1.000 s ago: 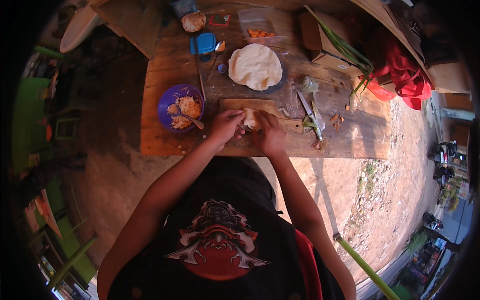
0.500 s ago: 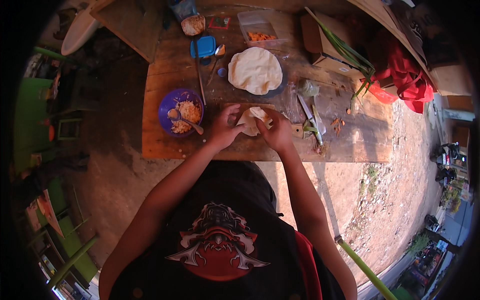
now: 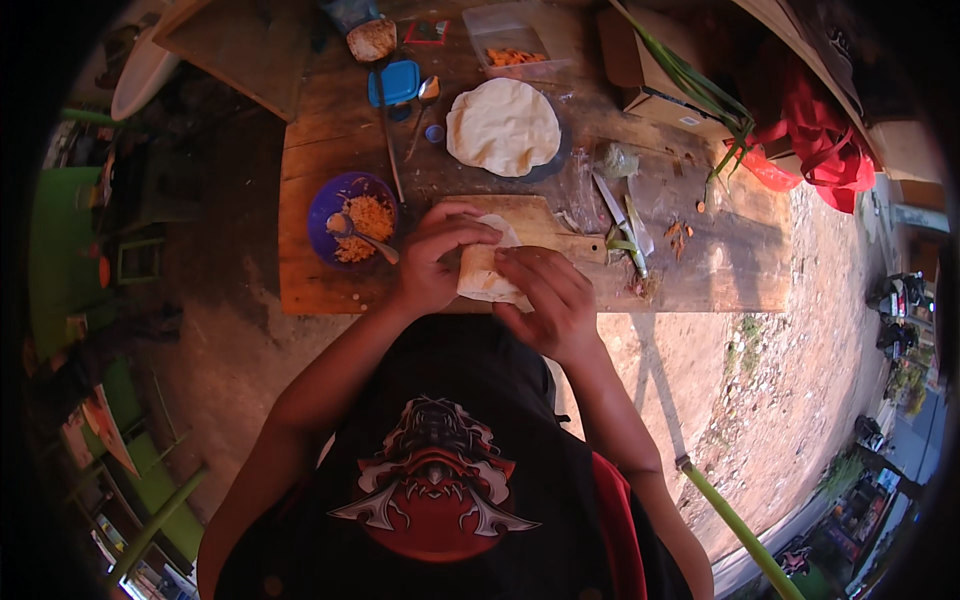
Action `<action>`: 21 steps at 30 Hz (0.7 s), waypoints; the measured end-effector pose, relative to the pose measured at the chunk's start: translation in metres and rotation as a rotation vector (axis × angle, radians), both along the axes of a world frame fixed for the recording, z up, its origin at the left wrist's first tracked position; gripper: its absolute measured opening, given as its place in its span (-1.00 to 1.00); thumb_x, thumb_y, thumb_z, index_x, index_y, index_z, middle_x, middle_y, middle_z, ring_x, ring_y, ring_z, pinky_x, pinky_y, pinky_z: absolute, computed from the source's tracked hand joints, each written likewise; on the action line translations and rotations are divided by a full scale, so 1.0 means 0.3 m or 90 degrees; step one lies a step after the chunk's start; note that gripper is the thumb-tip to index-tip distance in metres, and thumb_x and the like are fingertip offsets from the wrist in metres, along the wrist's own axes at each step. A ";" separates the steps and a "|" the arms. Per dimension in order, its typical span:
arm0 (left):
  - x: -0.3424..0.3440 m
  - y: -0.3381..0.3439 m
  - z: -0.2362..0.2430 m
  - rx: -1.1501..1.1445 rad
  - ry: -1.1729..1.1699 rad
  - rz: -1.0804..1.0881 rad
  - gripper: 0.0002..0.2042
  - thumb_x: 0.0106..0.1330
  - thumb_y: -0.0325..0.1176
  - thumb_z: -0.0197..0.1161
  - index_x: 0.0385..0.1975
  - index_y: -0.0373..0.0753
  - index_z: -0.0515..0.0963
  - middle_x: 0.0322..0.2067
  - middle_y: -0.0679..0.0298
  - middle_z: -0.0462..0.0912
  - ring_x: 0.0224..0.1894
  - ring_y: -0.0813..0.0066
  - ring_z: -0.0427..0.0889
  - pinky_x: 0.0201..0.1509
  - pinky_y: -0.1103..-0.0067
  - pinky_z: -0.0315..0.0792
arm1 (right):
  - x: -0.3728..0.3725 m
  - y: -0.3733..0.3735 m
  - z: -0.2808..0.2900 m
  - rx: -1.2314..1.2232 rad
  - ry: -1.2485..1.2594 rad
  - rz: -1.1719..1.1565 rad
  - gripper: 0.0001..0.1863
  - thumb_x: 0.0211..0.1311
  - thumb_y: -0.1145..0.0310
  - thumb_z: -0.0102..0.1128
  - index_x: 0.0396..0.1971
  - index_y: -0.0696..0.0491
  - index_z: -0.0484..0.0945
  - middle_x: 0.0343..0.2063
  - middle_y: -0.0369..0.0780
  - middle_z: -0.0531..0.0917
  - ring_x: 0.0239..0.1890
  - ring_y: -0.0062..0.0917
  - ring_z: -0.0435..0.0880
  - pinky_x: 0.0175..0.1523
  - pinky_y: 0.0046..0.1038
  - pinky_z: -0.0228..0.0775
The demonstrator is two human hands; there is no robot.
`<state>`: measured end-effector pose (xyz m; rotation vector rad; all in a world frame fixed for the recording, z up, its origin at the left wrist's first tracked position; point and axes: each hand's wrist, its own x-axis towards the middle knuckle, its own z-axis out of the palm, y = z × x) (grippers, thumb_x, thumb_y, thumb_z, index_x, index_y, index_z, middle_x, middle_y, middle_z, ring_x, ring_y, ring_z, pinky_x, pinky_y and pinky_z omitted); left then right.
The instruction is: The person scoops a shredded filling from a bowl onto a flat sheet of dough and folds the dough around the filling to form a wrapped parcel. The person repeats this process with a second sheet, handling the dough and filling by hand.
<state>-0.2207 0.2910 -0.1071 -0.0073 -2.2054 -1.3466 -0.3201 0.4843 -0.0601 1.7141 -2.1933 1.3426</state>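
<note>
Cream, browned, folded flatbread parcel (image 3: 482, 275): between both hands, at the near edge of the brown wooden table (image 3: 715, 275)
Left hand (image 3: 430, 262): curled round the parcel's left side, gripping
Right hand (image 3: 552, 298): gripping its right side, fingertips on top
Flat tan wooden board (image 3: 522, 206): just behind the parcel; contact hidden
Round purple bowl (image 3: 320, 212): left of the left hand, holding orange shredded filling (image 3: 370, 214) and a spoon (image 3: 376, 246)

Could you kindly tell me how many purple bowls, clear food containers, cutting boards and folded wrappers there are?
Purple bowls: 1
Clear food containers: 1
Cutting boards: 1
Folded wrappers, between the left hand and right hand: 1
Total: 4
</note>
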 end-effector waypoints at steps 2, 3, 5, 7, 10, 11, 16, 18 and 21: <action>-0.005 0.000 0.045 0.002 0.010 -0.007 -0.67 0.08 -0.54 0.55 -0.11 -0.25 0.75 -0.10 0.24 0.82 0.08 0.21 0.72 0.26 0.35 0.52 | -0.003 0.005 0.015 -0.023 -0.027 0.007 -0.39 -0.12 0.40 0.57 0.07 0.08 0.67 0.03 -0.15 0.75 0.05 -0.19 0.76 0.10 -0.22 0.66; -0.005 -0.003 0.062 0.004 0.002 -0.013 -0.68 0.08 -0.55 0.54 -0.11 -0.26 0.75 -0.11 0.22 0.83 0.05 0.22 0.75 0.23 0.36 0.54 | -0.008 0.001 0.022 -0.037 -0.051 0.003 -0.42 -0.07 0.38 0.57 0.05 0.12 0.68 0.01 -0.11 0.76 0.04 -0.16 0.77 0.11 -0.21 0.66; 0.004 -0.002 0.067 0.043 -0.024 -0.021 -0.69 0.09 -0.57 0.52 -0.12 -0.27 0.75 -0.12 0.19 0.83 -0.01 0.23 0.78 0.18 0.38 0.57 | -0.017 -0.005 0.032 -0.064 -0.098 -0.006 -0.49 0.03 0.35 0.58 0.01 0.20 0.70 -0.03 -0.02 0.79 0.02 -0.10 0.80 0.12 -0.20 0.64; 0.018 0.002 0.056 0.116 -0.061 -0.026 -0.69 0.09 -0.59 0.50 -0.12 -0.28 0.74 -0.11 0.15 0.82 -0.04 0.26 0.80 0.12 0.40 0.60 | -0.020 0.000 0.021 -0.061 -0.119 -0.015 -0.50 0.04 0.35 0.58 0.01 0.21 0.69 -0.03 -0.02 0.79 0.03 -0.09 0.80 0.14 -0.20 0.64; 0.016 -0.002 0.040 0.117 -0.055 -0.043 -0.70 0.09 -0.59 0.52 -0.13 -0.28 0.74 -0.12 0.12 0.82 -0.03 0.23 0.81 0.06 0.40 0.63 | -0.012 0.011 0.006 -0.059 -0.125 -0.008 -0.51 0.05 0.36 0.59 -0.01 0.20 0.69 -0.02 0.00 0.79 0.05 -0.08 0.80 0.16 -0.19 0.64; 0.014 -0.003 0.040 0.094 -0.019 -0.038 -0.70 0.09 -0.58 0.54 -0.14 -0.28 0.74 -0.12 0.12 0.82 -0.03 0.21 0.81 0.06 0.38 0.63 | -0.008 0.014 0.003 -0.059 -0.123 -0.003 -0.51 0.04 0.36 0.60 -0.01 0.20 0.69 -0.02 0.01 0.79 0.05 -0.08 0.80 0.16 -0.19 0.64; -0.012 -0.001 0.098 -0.009 0.117 -0.019 -0.68 0.07 -0.51 0.61 -0.15 -0.26 0.73 -0.13 0.13 0.82 -0.04 0.12 0.80 0.05 0.33 0.64 | 0.014 0.012 0.026 -0.107 -0.076 -0.033 -0.44 -0.03 0.36 0.63 0.01 0.22 0.68 0.07 0.03 0.75 0.14 -0.05 0.76 0.22 -0.15 0.64; -0.021 0.004 0.130 -0.038 0.144 -0.007 -0.67 0.07 -0.48 0.63 -0.16 -0.24 0.72 -0.13 0.14 0.82 -0.05 0.11 0.79 0.05 0.31 0.64 | 0.014 0.012 0.031 -0.134 -0.064 -0.041 -0.41 -0.07 0.38 0.64 0.03 0.21 0.68 0.11 0.04 0.72 0.17 -0.02 0.75 0.23 -0.14 0.65; -0.034 0.004 0.152 -0.062 0.182 0.003 -0.67 0.07 -0.45 0.64 -0.16 -0.23 0.72 -0.12 0.15 0.82 -0.06 0.11 0.79 0.03 0.31 0.64 | 0.003 0.011 0.042 -0.164 -0.046 -0.039 -0.44 -0.03 0.36 0.63 0.01 0.22 0.68 0.12 0.08 0.71 0.16 0.02 0.75 0.21 -0.12 0.67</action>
